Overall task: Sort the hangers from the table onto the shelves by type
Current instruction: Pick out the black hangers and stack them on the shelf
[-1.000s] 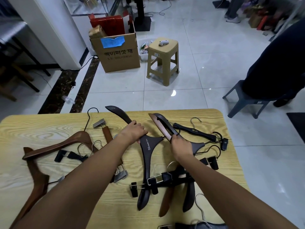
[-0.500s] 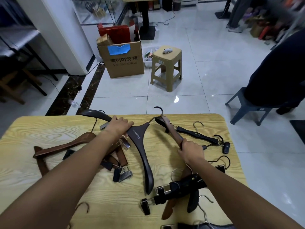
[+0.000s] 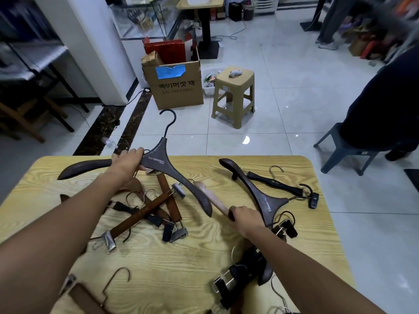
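Observation:
My left hand (image 3: pixel 128 162) grips a dark brown coat hanger (image 3: pixel 158 163) near its neck and holds it lifted above the wooden table (image 3: pixel 163 264), hook pointing away. My right hand (image 3: pixel 246 219) is closed on the end of a blurred, reddish-brown hanger (image 3: pixel 212 198). A second dark coat hanger (image 3: pixel 256 193) lies just right of that hand. Brown clip hangers (image 3: pixel 147 209) lie crossed under my left arm. Black clip hangers (image 3: pixel 283 186) lie at the table's right side, and more black ones (image 3: pixel 244 277) under my right arm.
Beyond the table stand a cardboard box (image 3: pixel 176 85), a beige plastic stool (image 3: pixel 234 96) and a white pillar (image 3: pixel 90 46). A grey stool (image 3: pixel 344 148) with a seated person in dark clothes (image 3: pixel 385 103) is at the right. Dark furniture stands at the left.
My left hand has lifted the dark coat hanger off the table and turned it so the hook points away. My right hand has pulled the reddish-brown hanger out of the pile, toward the left.

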A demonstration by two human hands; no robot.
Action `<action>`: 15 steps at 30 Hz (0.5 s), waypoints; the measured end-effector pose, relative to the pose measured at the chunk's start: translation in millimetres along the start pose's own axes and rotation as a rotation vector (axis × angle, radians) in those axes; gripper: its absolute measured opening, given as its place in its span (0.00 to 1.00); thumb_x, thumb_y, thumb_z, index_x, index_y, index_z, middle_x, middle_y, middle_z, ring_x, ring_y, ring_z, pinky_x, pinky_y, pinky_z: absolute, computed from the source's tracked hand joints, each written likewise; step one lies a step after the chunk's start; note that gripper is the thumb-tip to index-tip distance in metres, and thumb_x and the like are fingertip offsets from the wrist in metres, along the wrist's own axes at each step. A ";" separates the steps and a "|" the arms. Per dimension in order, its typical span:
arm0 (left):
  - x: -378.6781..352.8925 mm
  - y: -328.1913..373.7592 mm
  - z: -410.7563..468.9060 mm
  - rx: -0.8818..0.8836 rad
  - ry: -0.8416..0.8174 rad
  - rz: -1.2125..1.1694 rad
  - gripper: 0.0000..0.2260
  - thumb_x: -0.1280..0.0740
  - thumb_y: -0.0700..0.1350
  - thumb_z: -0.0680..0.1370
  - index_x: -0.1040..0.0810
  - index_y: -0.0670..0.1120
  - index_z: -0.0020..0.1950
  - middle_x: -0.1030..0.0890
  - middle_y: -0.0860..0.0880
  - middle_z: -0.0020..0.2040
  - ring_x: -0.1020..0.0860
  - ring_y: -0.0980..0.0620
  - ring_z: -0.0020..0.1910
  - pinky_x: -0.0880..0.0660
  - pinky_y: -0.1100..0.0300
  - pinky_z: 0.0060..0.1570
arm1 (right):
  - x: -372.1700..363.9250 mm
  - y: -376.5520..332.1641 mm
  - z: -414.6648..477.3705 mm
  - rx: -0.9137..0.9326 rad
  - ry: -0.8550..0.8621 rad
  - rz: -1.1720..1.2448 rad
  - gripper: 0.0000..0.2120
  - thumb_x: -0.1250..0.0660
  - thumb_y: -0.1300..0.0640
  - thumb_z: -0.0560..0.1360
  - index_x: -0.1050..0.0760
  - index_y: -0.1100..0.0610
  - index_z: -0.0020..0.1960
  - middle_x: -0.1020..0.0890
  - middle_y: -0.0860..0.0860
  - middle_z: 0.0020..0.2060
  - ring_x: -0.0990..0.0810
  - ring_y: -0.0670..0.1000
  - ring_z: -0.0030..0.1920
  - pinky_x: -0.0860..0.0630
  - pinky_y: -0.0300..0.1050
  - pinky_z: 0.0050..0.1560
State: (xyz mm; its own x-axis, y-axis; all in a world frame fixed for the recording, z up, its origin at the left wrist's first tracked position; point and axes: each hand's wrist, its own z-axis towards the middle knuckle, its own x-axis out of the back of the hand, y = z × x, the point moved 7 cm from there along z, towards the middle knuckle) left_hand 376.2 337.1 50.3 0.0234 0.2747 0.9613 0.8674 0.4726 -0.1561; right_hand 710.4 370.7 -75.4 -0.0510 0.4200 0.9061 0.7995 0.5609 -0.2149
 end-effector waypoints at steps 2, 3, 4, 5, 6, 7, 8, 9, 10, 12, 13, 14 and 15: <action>0.6 5.5 -3.2 -0.007 0.010 -0.070 0.21 0.26 0.41 0.70 0.35 0.47 0.54 0.25 0.47 0.56 0.30 0.43 0.60 0.35 0.44 0.57 | -8.6 -10.9 -2.9 0.031 -0.032 -0.030 0.11 0.41 0.54 0.79 0.28 0.55 0.59 0.21 0.56 0.53 0.21 0.59 0.52 0.32 0.47 0.43; 0.4 9.8 -4.8 -0.014 0.017 -0.098 0.21 0.25 0.41 0.70 0.35 0.47 0.54 0.24 0.47 0.56 0.29 0.43 0.60 0.35 0.46 0.56 | -13.4 -15.9 -5.1 0.048 -0.050 -0.040 0.10 0.41 0.55 0.79 0.28 0.55 0.59 0.21 0.56 0.54 0.21 0.60 0.53 0.33 0.47 0.43; 0.3 15.4 -6.3 -0.025 0.025 -0.125 0.21 0.26 0.42 0.71 0.35 0.46 0.55 0.24 0.47 0.57 0.29 0.43 0.60 0.35 0.46 0.56 | -18.8 -20.2 -7.6 0.068 -0.069 -0.046 0.10 0.42 0.57 0.79 0.28 0.56 0.59 0.21 0.57 0.54 0.21 0.60 0.53 0.33 0.48 0.43; 0.3 21.6 -8.0 -0.035 0.028 -0.146 0.20 0.26 0.42 0.71 0.34 0.45 0.56 0.24 0.46 0.58 0.29 0.42 0.61 0.36 0.46 0.58 | -24.8 -23.6 -10.4 0.085 -0.087 -0.042 0.10 0.42 0.57 0.79 0.28 0.56 0.59 0.21 0.56 0.54 0.21 0.60 0.54 0.32 0.48 0.44; -0.3 28.1 -9.8 -0.045 0.023 -0.154 0.20 0.27 0.42 0.72 0.33 0.44 0.58 0.24 0.46 0.58 0.29 0.42 0.61 0.36 0.46 0.59 | -30.5 -25.9 -13.5 0.096 -0.104 -0.027 0.10 0.41 0.57 0.78 0.27 0.55 0.58 0.21 0.56 0.54 0.22 0.60 0.55 0.31 0.48 0.45; -1.5 34.3 -10.9 -0.052 0.019 -0.157 0.20 0.27 0.41 0.72 0.33 0.44 0.58 0.23 0.46 0.58 0.29 0.42 0.62 0.36 0.47 0.60 | -35.3 -27.0 -16.4 0.101 -0.114 -0.006 0.10 0.41 0.58 0.78 0.27 0.55 0.58 0.22 0.55 0.55 0.23 0.59 0.56 0.29 0.49 0.47; -3.5 38.9 -12.2 -0.056 0.017 -0.164 0.19 0.28 0.40 0.73 0.33 0.44 0.59 0.23 0.46 0.58 0.29 0.42 0.62 0.37 0.47 0.61 | -38.8 -26.9 -18.7 0.104 -0.116 0.013 0.10 0.40 0.59 0.78 0.27 0.55 0.59 0.22 0.55 0.55 0.23 0.58 0.57 0.27 0.49 0.49; -5.4 43.2 -12.6 -0.061 0.021 -0.179 0.16 0.30 0.40 0.75 0.33 0.44 0.58 0.22 0.46 0.58 0.29 0.42 0.62 0.38 0.48 0.62 | -41.5 -26.0 -20.0 0.107 -0.113 0.025 0.11 0.40 0.59 0.78 0.27 0.55 0.60 0.23 0.54 0.56 0.24 0.57 0.58 0.27 0.50 0.51; -8.1 46.0 -13.4 -0.067 0.026 -0.193 0.13 0.33 0.40 0.77 0.32 0.44 0.58 0.22 0.46 0.58 0.30 0.42 0.61 0.38 0.48 0.62 | -42.3 -24.6 -21.2 0.109 -0.104 0.033 0.13 0.40 0.59 0.79 0.27 0.55 0.62 0.24 0.55 0.57 0.25 0.57 0.59 0.26 0.50 0.53; -13.6 51.6 -13.2 -0.084 0.028 -0.197 0.10 0.36 0.41 0.79 0.32 0.44 0.59 0.22 0.46 0.57 0.29 0.42 0.61 0.38 0.47 0.62 | -37.7 -19.8 -23.4 0.111 -0.076 0.040 0.14 0.40 0.56 0.80 0.28 0.55 0.65 0.26 0.56 0.58 0.26 0.58 0.60 0.27 0.50 0.55; -16.2 53.2 -13.0 -0.088 0.021 -0.197 0.10 0.36 0.42 0.79 0.32 0.45 0.59 0.22 0.46 0.58 0.29 0.42 0.61 0.38 0.47 0.61 | -33.4 -17.4 -23.9 0.118 -0.052 0.034 0.15 0.41 0.54 0.80 0.28 0.56 0.65 0.27 0.56 0.58 0.27 0.59 0.60 0.28 0.50 0.56; -18.4 54.8 -12.5 -0.089 0.015 -0.203 0.11 0.36 0.43 0.79 0.32 0.45 0.60 0.22 0.46 0.58 0.29 0.42 0.61 0.38 0.46 0.61 | -27.9 -13.6 -24.2 0.124 -0.017 0.023 0.16 0.41 0.53 0.80 0.27 0.56 0.65 0.27 0.56 0.58 0.28 0.59 0.60 0.29 0.49 0.57; -20.4 55.7 -11.4 -0.090 0.016 -0.215 0.12 0.35 0.44 0.79 0.32 0.45 0.60 0.23 0.45 0.58 0.29 0.42 0.60 0.38 0.46 0.61 | -21.6 -8.6 -24.2 0.119 0.025 0.019 0.16 0.42 0.52 0.80 0.27 0.57 0.65 0.26 0.56 0.58 0.28 0.58 0.59 0.30 0.49 0.58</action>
State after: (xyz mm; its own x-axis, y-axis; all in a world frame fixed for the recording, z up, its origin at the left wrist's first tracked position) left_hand 429.7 348.2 24.5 -0.1595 0.1625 0.9737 0.8939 0.4423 0.0726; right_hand 719.2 339.5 -84.3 -0.0206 0.4138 0.9101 0.7232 0.6347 -0.2722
